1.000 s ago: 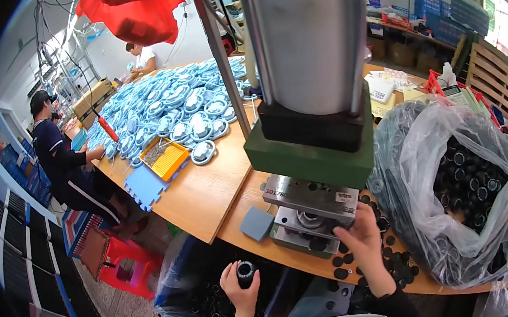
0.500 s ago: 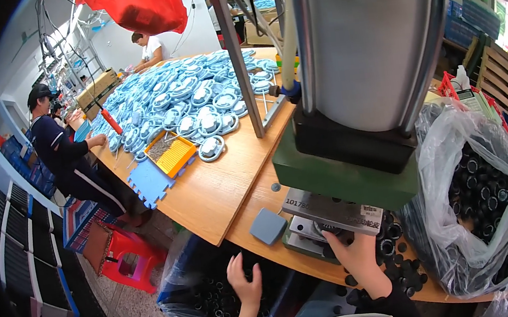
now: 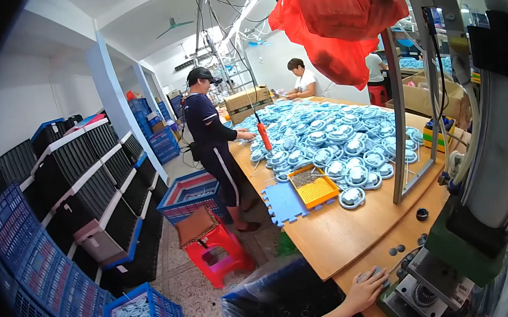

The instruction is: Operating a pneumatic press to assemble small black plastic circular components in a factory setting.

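L hand [image 3: 369,288] lies flat, fingers spread and lax, on small grey-blue square pad [image 3: 376,271] at near edge of pale wooden bench [image 3: 350,235]; nothing gripped. R hand out of view. Pad sits just L of steel die plate [image 3: 423,296] at foot of green-bodied bench press [image 3: 468,247], touching or nearly so, can't tell. Below bench edge: blue bin lined w/ clear plastic film [image 3: 271,307], small black rubber-looking rings in bottom. Judgement: hand idle betw. press cycles, no part loaded; next move calls for picking one ring from bin and seating it square on die, fingers clear of ram. Few loose black rings [image 3: 422,214] on bench, well apart from hand. Mid-bench: blue foam jigsaw-edged mat [image 3: 284,202], soft, matte; beside it orange rectangular plastic tray [image 3: 313,186], gridded. Beyond: big heap of light-blue round moulded parts [image 3: 340,142], glossy. Overhead: red thin plastic bag [image 3: 343,10], crinkled. Floor L: red plastic stool [image 3: 217,250]. Far: person in dark clothes [image 3: 210,132] standing at heap.
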The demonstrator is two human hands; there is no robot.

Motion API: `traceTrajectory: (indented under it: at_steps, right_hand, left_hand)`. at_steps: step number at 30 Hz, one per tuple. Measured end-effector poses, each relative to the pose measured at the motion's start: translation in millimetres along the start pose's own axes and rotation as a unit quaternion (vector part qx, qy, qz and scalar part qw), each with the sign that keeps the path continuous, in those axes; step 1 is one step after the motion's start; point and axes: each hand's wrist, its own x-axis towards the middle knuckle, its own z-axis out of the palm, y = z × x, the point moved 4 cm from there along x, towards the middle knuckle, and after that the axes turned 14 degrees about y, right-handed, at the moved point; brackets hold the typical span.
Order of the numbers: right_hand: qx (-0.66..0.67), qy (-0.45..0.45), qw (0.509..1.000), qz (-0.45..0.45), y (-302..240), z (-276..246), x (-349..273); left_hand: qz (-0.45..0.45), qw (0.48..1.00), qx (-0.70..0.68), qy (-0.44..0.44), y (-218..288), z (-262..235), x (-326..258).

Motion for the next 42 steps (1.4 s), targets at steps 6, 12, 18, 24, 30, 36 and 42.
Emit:
traceTrajectory:
  at_steps: [6,12,18,24,30,36,42]
  right_hand:
    - [0.206,0.086,0.966,0.131,46.2,-10.2,5.4]
    - [0.205,0.080,0.962,0.160,72.9,-32.2,-6.9]
    - [0.230,0.051,0.958,0.165,90.5,-42.3,3.4]
    - [0.273,-0.006,0.946,0.172,92.6,-27.8,7.3]
    - [0.309,-0.045,0.933,0.180,95.5,-20.6,13.4]
    - [0.312,-0.065,0.930,0.182,96.7,-24.5,24.3]
    - [0.323,-0.106,0.920,0.195,90.9,-26.2,23.9]
  left_hand:
    - [-0.051,0.995,-0.059,0.067,9.6,-28.3,13.2]
    - [0.020,0.947,-0.223,0.229,126.4,-59.6,41.0]
    - [-0.056,0.950,-0.189,0.244,159.8,-64.1,75.5]
    - [-0.058,0.949,-0.147,0.273,164.6,-55.1,69.8]
    - [-0.058,0.963,-0.109,0.241,160.7,-49.3,58.4]
    - [-0.099,0.948,-0.177,0.245,154.0,-58.0,56.1]
    - [-0.075,0.937,-0.210,0.267,126.7,-57.4,36.4]
